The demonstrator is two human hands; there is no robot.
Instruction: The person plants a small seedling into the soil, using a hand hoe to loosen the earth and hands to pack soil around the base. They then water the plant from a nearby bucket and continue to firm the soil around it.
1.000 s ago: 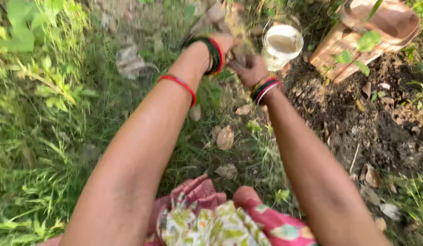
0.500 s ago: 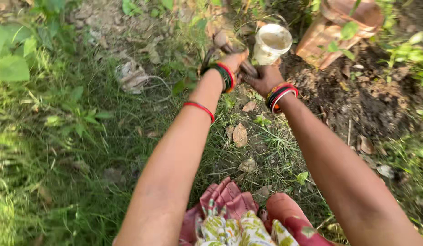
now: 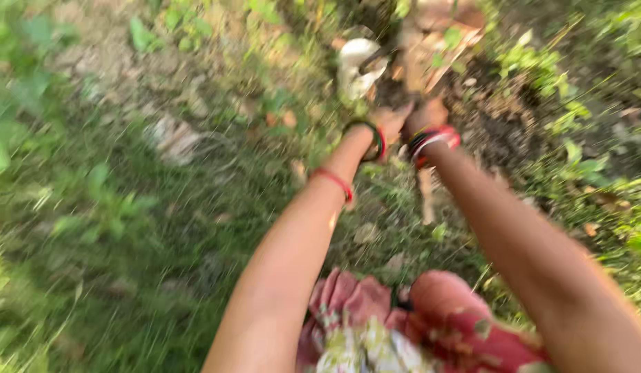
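The view is heavily motion-blurred. My left hand (image 3: 391, 121) and my right hand (image 3: 425, 115) are stretched out side by side over the ground, both wrists ringed with red, green and white bangles. They look closed together on a dark tool handle (image 3: 377, 58), which shows only as a streak reaching toward a white bucket (image 3: 358, 63). The tool's head cannot be made out.
A brown brick-like block (image 3: 431, 41) lies just right of the bucket. Dark dug soil (image 3: 496, 135) spreads beneath and right of my hands. Grass and weeds cover the left, with a pale scrap (image 3: 174, 138) among them. My red floral clothing (image 3: 403, 324) fills the bottom.
My hands have stayed together and swung up and away toward the bucket. The camera has moved fast, so the scene has shifted and blurred.
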